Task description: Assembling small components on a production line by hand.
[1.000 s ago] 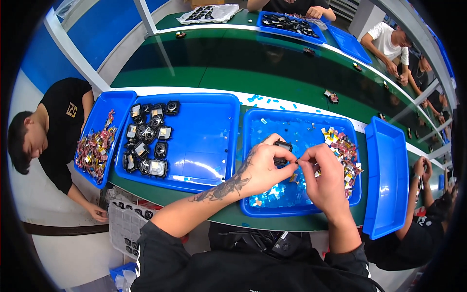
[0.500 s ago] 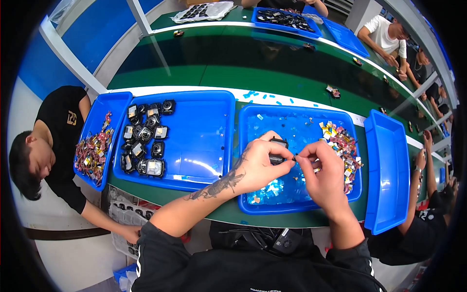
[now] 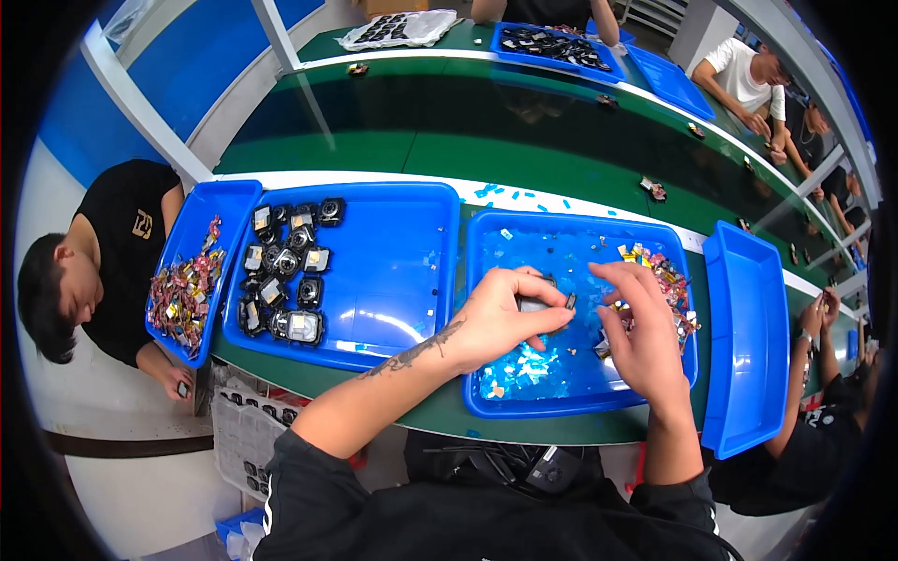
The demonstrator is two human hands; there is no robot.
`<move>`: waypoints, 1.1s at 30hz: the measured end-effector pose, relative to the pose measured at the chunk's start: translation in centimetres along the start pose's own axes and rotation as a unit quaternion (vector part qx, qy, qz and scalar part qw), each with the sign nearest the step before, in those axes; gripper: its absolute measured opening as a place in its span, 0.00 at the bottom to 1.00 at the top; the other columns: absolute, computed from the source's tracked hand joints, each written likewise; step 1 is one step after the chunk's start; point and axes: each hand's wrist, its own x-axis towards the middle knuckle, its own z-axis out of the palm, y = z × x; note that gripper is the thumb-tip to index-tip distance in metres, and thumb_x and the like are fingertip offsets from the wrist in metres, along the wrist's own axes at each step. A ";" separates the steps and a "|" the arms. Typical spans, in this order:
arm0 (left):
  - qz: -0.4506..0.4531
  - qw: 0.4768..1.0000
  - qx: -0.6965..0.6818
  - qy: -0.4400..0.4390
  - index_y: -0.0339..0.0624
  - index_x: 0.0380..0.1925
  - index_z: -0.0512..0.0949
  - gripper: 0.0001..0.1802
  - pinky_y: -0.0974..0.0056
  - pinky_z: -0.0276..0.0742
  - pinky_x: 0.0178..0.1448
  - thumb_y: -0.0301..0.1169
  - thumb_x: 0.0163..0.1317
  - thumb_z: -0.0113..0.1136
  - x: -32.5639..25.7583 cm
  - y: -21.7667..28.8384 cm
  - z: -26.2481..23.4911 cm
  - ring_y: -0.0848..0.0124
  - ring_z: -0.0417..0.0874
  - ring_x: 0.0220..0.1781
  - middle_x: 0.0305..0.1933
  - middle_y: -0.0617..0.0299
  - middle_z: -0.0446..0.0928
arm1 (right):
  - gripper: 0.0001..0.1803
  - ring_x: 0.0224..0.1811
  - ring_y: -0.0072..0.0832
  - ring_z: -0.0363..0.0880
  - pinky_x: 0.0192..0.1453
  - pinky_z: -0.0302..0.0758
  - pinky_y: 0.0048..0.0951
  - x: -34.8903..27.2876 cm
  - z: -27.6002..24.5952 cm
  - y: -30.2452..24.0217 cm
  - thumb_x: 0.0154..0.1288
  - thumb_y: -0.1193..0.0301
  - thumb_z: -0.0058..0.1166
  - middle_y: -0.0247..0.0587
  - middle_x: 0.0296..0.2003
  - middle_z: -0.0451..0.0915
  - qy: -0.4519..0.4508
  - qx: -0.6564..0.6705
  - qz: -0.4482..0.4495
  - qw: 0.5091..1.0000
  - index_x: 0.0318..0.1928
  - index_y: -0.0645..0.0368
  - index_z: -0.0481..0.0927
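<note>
Left hand [image 3: 500, 323] is pinching a small dark module [image 3: 541, 304] between thumb and fingers, holding it just above the middle blue tray [image 3: 486, 234]. Right hand [image 3: 641, 332] is hovering at 3 o'clock of the module, fingers curled loosely. Can't tell if its grip is pinching anything; the fingertips are too small to read.

Layout, clock directions from the module:
- 3 o'clock: pile of small colourful parts [image 3: 659, 280], in the same tray, partly under the right hand.
- 6 o'clock: scatter of clear film scraps [image 3: 524, 369] on the tray floor.
- 9 o'clock: large blue tray [image 3: 402, 280] with a cluster of dark modules [image 3: 285, 271] at its far left.
- Further at 9 o'clock: narrow tray of colourful parts [image 3: 187, 294], next to a person in a black shirt [image 3: 122, 243].
- 3 o'clock, beyond the pile: blue tray [image 3: 748, 337] standing tilted on the green surface [image 3: 561, 150].

My read on doing this step well:
- Keep the module pinched by its edges, off the lens face.
- Work low over the tray so anything dropped is landing inside.
- Steady both wrists on the tray rim; the parts are tiny.
- Keep the film scraps clear of the part pile.
</note>
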 end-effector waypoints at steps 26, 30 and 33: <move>0.091 0.994 -0.017 -0.061 0.36 0.61 0.62 0.20 0.63 0.72 0.65 0.18 0.69 0.47 -0.8 0.1 0.4 0.66 0.74 0.64 0.62 0.50 0.72 | 0.06 0.28 0.33 0.82 0.32 0.76 0.30 0.0 1.8 -1.6 0.54 0.81 0.64 0.42 0.28 0.82 0.063 0.047 -0.027 0.997 0.34 0.63 0.82; 0.070 0.995 -0.040 -0.061 0.34 0.60 0.66 0.20 0.62 0.78 0.61 0.18 0.69 0.49 -0.7 0.1 0.4 0.66 0.76 0.62 0.60 0.51 0.73 | 0.06 0.29 0.34 0.83 0.32 0.77 0.30 -0.1 2.1 -1.2 0.55 0.81 0.63 0.42 0.28 0.82 0.084 0.047 -0.046 0.994 0.34 0.62 0.82; 0.078 0.994 -0.053 -0.052 0.33 0.61 0.67 0.20 0.62 0.77 0.62 0.18 0.69 0.48 -0.7 -0.3 0.5 0.64 0.76 0.62 0.60 0.51 0.73 | 0.05 0.29 0.35 0.82 0.32 0.76 0.30 0.0 2.1 -1.0 0.55 0.81 0.63 0.43 0.28 0.82 0.078 0.070 -0.034 0.994 0.34 0.62 0.83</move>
